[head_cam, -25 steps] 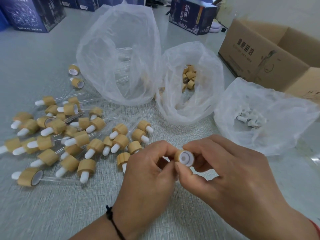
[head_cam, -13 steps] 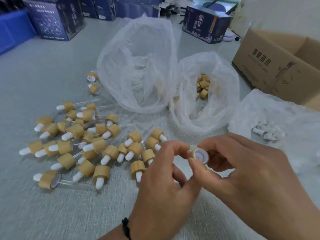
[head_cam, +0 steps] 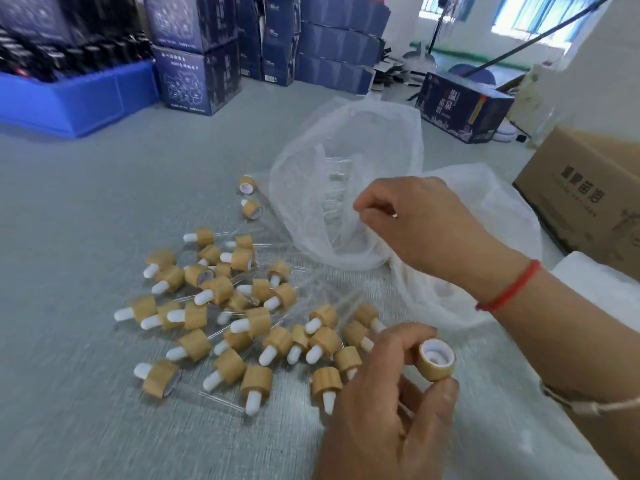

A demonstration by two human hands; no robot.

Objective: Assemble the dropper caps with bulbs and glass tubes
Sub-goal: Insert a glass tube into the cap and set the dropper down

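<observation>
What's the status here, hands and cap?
Left hand grips cap, open end up. Right hand at tube bag, fingers pinched, contents unclear. Nothing in the way.

Lighting: bright, even daylight is coming in from the windows [head_cam: 533, 15] at the far right, which are blowing out to pale blue-white. Shadows: soft and faint, lying close under the caps [head_cam: 239, 323] on the grey table [head_cam: 86, 220]. Glare: the clear bag [head_cam: 346, 161] is catching a mild sheen. Blur: motion is smearing the whole frame, strongest at the near edge. Distortion: the wide lens is bending the stacked boxes [head_cam: 197, 53] at the far left.
</observation>
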